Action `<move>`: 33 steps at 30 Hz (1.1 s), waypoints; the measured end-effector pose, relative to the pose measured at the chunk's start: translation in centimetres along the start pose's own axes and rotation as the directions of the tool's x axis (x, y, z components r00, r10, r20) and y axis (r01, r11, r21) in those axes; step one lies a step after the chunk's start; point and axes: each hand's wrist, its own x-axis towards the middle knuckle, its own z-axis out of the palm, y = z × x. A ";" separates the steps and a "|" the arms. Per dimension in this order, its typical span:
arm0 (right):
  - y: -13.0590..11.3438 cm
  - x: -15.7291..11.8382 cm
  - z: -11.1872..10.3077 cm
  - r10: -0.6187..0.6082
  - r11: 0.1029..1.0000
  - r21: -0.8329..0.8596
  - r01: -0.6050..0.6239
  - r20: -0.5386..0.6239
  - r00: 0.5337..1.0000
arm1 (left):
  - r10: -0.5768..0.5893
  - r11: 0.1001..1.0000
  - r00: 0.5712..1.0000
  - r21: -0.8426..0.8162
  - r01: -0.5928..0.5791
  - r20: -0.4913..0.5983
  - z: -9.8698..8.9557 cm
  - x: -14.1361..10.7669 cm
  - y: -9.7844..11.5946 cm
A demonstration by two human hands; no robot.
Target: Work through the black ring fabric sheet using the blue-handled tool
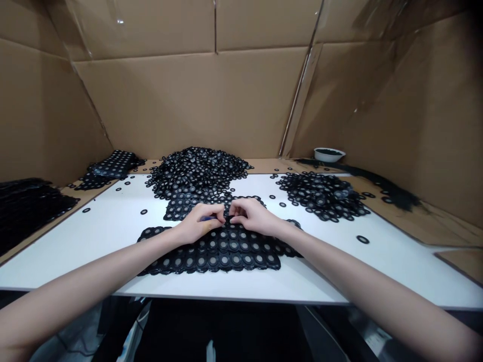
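My left hand (202, 221) is closed in a pinch, with a small blue-purple object (207, 218) showing under its fingers; its kind is hidden. Facing it, fingertips close together, my right hand (252, 215) pinches the edge of a small black piece (228, 219) between the two hands. Both hands hover over a black sheet of joined round discs with pale centres (213, 260), which lies at the front of the white table. Behind the hands is another such disc sheet (177, 207), partly covered by loose discs.
A large heap of loose black rings (196, 168) rises at the back, and a smaller ring heap (322, 196) is on the right. Stacked black sheets (30, 208) stand at left. A white bowl (329, 155) and dark green strands (388, 188) are at the far right. Cardboard walls (181, 105) surround the table.
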 end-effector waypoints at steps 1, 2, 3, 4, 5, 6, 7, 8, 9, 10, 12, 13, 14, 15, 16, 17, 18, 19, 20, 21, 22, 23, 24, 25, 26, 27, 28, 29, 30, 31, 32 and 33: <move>0.0 0.0 0.0 0.014 1.000 0.013 -0.014 -0.004 1.000 | 0.005 1.000 1.000 0.008 -0.005 -0.003 0.0 0.0 -0.1; 0.0 -0.1 0.0 0.023 0.999 0.023 -0.023 -0.009 1.000 | 0.009 1.000 1.000 0.014 -0.009 -0.006 0.0 0.0 -0.2; 0.0 -0.1 0.0 0.029 0.999 0.029 -0.029 -0.015 0.999 | 0.012 1.000 1.000 0.019 -0.011 -0.008 0.0 -0.1 -0.2; 0.0 -0.2 0.0 0.034 0.999 0.035 -0.034 -0.019 0.999 | 0.012 1.000 1.000 0.022 -0.012 -0.009 0.0 -0.1 -0.3; 0.0 -0.2 0.0 0.039 0.998 0.039 -0.038 -0.021 0.999 | 0.012 1.000 1.000 0.023 -0.012 -0.008 -0.1 -0.1 -0.3; 0.0 -0.2 0.1 0.042 0.998 0.041 -0.041 -0.024 0.999 | 0.010 1.000 1.000 0.022 -0.010 -0.006 -0.1 -0.1 -0.3; 0.0 -0.3 0.2 0.041 0.998 0.039 -0.040 -0.027 0.999 | 0.006 1.000 1.000 0.020 -0.006 -0.003 -0.1 -0.1 -0.3; 0.0 -0.3 0.3 0.038 0.999 0.034 -0.037 -0.029 0.999 | 0.002 1.000 1.000 0.019 -0.002 0.000 -0.1 -0.2 -0.2; 0.1 -0.3 0.4 0.033 0.999 0.025 -0.032 -0.033 0.999 | 0.000 1.000 1.000 0.021 0.000 0.002 -0.1 -0.2 -0.1; 0.1 -0.3 0.5 0.023 1.000 0.014 -0.023 -0.039 0.999 | 0.001 1.000 1.000 0.026 -0.002 0.005 -0.1 -0.2 0.0; 0.3 -0.3 0.8 0.004 1.000 0.002 -0.004 -0.048 0.999 | 0.011 0.999 1.000 0.045 -0.011 0.013 -0.1 -0.2 0.2; 0.3 -0.3 0.9 -0.001 1.000 0.003 0.002 -0.050 0.999 | 0.017 0.998 1.000 0.055 -0.018 0.017 0.0 -0.2 0.3; 0.4 -0.3 0.9 -0.006 1.000 0.007 0.006 -0.052 0.999 | 0.022 0.998 1.000 0.063 -0.023 0.020 0.0 -0.2 0.4; 0.4 -0.3 1.0 -0.008 1.000 0.011 0.008 -0.055 0.998 | 0.024 0.997 0.999 0.071 -0.026 0.023 0.1 -0.1 0.4; 0.5 -0.3 1.1 -0.008 1.000 0.013 0.008 -0.059 0.998 | 0.024 0.997 0.999 0.078 -0.026 0.027 0.1 -0.1 0.4; 0.5 -0.2 1.1 -0.006 1.000 0.014 0.007 -0.061 0.998 | 0.025 0.996 0.999 0.083 -0.027 0.031 0.2 0.0 0.5; 0.5 -0.2 1.0 -0.005 1.000 0.014 0.006 -0.059 0.998 | 0.027 0.996 0.999 0.089 -0.030 0.035 0.2 0.1 0.5; 0.4 -0.2 1.0 -0.004 1.000 0.013 0.004 -0.055 0.998 | 0.029 0.995 0.999 0.092 -0.033 0.040 0.3 0.1 0.5; 0.4 -0.3 0.8 -0.002 1.000 0.012 0.002 -0.047 0.999 | 0.033 0.995 0.998 0.092 -0.037 0.044 0.3 0.2 0.5; 0.3 -0.3 0.7 -0.001 1.000 0.012 0.002 -0.033 0.999 | 0.035 0.995 0.998 0.087 -0.039 0.043 0.3 0.2 0.4; 0.2 -0.3 0.4 0.000 1.000 0.012 0.001 -0.017 1.000 | 0.034 0.996 0.999 0.076 -0.037 0.040 0.2 0.2 0.4; 0.0 -0.4 0.2 0.000 1.000 0.017 0.000 0.002 1.000 | 0.028 0.998 0.999 0.060 -0.030 0.033 0.2 0.2 0.4; -0.1 -0.4 -0.1 0.003 1.000 0.025 -0.003 0.022 1.000 | 0.019 0.999 1.000 0.042 -0.020 0.022 0.1 0.1 0.3; -0.2 -0.5 -0.3 0.007 0.999 0.036 -0.009 0.037 0.999 | 0.010 1.000 1.000 0.021 -0.011 0.009 0.1 0.1 0.3; -0.3 -0.6 -0.5 0.014 0.999 0.046 -0.016 0.049 0.999 | 0.003 1.000 1.000 0.001 -0.003 -0.008 0.0 0.0 0.2; -0.3 -0.6 -0.7 0.022 0.998 0.052 -0.025 0.057 0.998 | -0.001 1.000 1.000 -0.020 0.001 -0.024 0.0 -0.1 0.2; -0.3 -0.7 -0.9 0.029 0.998 0.055 -0.032 0.064 0.998 | -0.004 0.999 0.999 -0.041 0.002 -0.041 0.0 -0.1 0.2; -0.2 -0.7 -1.0 0.034 0.998 0.054 -0.038 0.071 0.997 | -0.005 0.998 0.999 -0.058 0.002 -0.054 0.0 -0.1 0.1; -0.1 -0.7 -1.0 0.037 0.998 0.049 -0.041 0.080 0.996 | -0.006 0.997 0.998 -0.071 0.001 -0.062 0.0 -0.1 0.1; 0.0 -0.7 -1.1 0.036 0.998 0.039 -0.040 0.090 0.995 | -0.008 0.997 0.998 -0.079 0.002 -0.068 0.0 -0.1 0.1; 0.2 -0.7 -1.1 0.033 0.999 0.029 -0.036 0.102 0.994 | -0.010 0.996 0.998 -0.084 0.005 -0.070 0.0 -0.1 0.2; 0.3 -0.7 -1.1 0.026 0.999 0.020 -0.029 0.114 0.993 | -0.013 0.996 0.998 -0.085 0.007 -0.069 0.0 -0.1 0.2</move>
